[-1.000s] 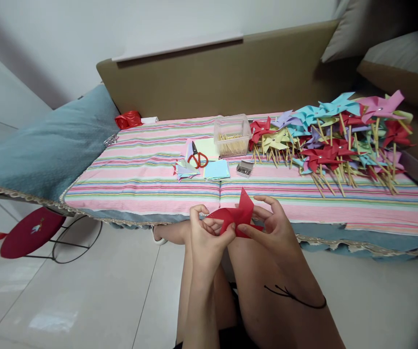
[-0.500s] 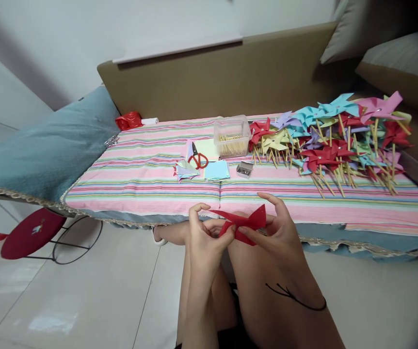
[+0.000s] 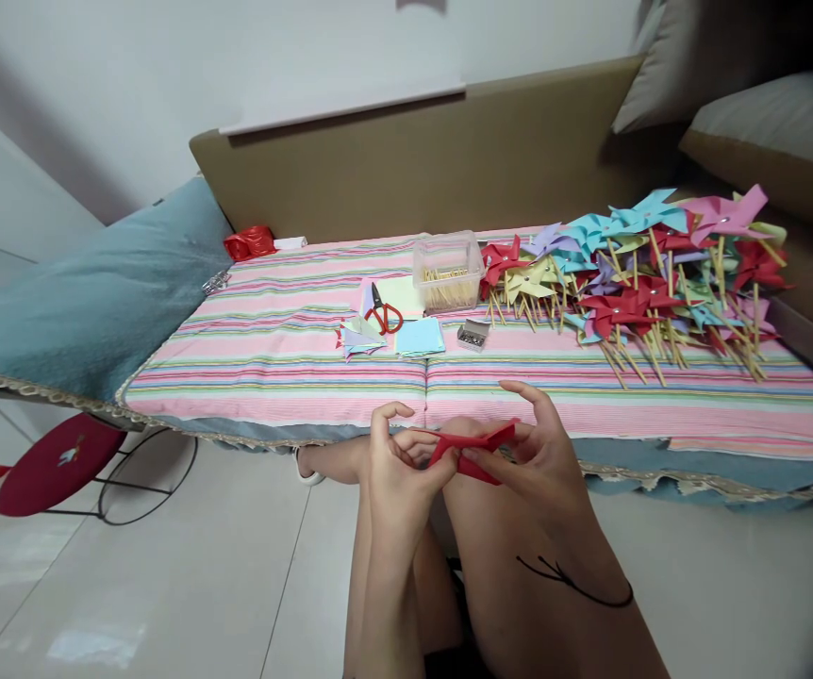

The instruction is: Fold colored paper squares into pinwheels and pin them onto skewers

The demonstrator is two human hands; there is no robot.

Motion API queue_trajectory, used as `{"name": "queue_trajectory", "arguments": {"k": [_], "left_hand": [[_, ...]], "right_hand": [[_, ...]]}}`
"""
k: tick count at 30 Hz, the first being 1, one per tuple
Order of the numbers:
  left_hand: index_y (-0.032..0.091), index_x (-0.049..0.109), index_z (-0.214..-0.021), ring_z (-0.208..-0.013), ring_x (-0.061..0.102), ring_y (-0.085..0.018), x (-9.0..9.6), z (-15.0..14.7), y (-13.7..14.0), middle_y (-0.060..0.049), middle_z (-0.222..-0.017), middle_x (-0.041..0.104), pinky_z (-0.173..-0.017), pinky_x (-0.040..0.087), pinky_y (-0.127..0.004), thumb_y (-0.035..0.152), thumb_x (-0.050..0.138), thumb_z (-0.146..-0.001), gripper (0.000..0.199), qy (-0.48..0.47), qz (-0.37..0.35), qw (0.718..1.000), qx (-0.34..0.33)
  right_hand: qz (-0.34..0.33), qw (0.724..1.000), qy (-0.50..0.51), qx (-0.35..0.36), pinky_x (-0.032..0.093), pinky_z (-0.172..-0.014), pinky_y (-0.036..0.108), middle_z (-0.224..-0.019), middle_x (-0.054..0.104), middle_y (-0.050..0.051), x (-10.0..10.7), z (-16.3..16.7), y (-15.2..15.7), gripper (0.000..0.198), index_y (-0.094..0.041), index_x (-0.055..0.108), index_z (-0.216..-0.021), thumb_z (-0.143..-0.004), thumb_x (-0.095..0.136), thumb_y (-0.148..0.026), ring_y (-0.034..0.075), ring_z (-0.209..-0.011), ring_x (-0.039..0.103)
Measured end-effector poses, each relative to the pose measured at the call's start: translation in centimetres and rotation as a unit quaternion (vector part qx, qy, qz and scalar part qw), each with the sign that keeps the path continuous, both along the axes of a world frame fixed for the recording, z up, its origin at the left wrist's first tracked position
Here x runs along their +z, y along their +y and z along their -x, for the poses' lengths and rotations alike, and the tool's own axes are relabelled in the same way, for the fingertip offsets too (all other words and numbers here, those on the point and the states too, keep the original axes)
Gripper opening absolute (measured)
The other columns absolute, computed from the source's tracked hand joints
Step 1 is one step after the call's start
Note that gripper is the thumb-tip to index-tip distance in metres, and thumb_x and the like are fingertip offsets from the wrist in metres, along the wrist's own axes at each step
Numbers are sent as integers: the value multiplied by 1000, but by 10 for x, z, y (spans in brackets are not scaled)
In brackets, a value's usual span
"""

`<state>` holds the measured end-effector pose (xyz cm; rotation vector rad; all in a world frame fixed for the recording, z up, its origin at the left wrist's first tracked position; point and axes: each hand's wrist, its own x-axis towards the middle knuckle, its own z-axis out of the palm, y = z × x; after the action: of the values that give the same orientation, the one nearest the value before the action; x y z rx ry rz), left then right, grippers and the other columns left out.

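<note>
**Since it looks light and springy, the red paper (image 3: pixel 477 441) gets a pinch from both sides**

As the head view looks down past my knees, I have the red paper up in the air, just in front of the striped cloth (image 3: pixel 286 382). I hold it from two sides, I judge, because folded points like these would spring apart under one grip.

My left hand (image 3: pixel 403 462) is closed narrow on its left part, thumb on the near face, index finger curled up and off the paper. My right hand (image 3: pixel 538 453) pinches the other side, thumb almost meeting the left one, its index finger raised too. Whether anything small sits between my thumbs, I cannot tell.

Beyond, on the cloth, the scissors (image 3: pixel 377 296) lie partly over paper sheets, near the blue sheets (image 3: pixel 419 336). A little box (image 3: pixel 477 326) of small metal bits and a clear tub (image 3: pixel 451 303) of sticks (image 3: pixel 447 275) stand close by, presumably for easy reach. The finished-looking pinwheels (image 3: pixel 619 313) are heaped to the right, likely so they don't crowd my hands.
</note>
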<state>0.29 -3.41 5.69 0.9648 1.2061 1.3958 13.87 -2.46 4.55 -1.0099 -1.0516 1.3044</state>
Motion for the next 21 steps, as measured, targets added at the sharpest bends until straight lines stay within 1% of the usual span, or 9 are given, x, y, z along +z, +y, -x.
{"name": "queue_trajectory", "arguments": {"k": [3,9,15,21], "left_hand": [[24,35,-95,-58,65,-10,1,0,0,6,-66,69,-57,49,-19,5,67,-65,48,7,-2,1000,-4],[24,33,-94,-59,65,-11,2,0,-1,5,-68,70,-57,49,-20,4,66,-65,48,16,1,1000,-9],[25,32,-94,-60,66,-12,3,-1,-1,3,-70,71,-58,49,-21,7,68,-65,50,5,12,1000,-13],[25,34,-96,-59,63,-10,5,-5,-1,7,-64,65,-59,47,-19,12,72,-65,50,-8,17,1000,14]], "right_hand": [[-6,1000,-7,-4,58,-67,34,-72,73,-3,0,0,0,69,-27,39,-120,-64,80,-30,20,-71,71],[3,1000,2,2,57,-66,32,-72,73,-2,1,-1,1,68,-26,40,-118,-63,80,-26,19,-70,70],[16,1000,4,3,57,-63,30,-68,72,-4,2,-2,0,66,-26,41,-118,-65,80,-28,18,-68,70],[26,999,24,1,58,-67,32,-78,74,-1,2,-2,0,80,-28,35,-126,-62,82,-31,20,-76,72]]}}
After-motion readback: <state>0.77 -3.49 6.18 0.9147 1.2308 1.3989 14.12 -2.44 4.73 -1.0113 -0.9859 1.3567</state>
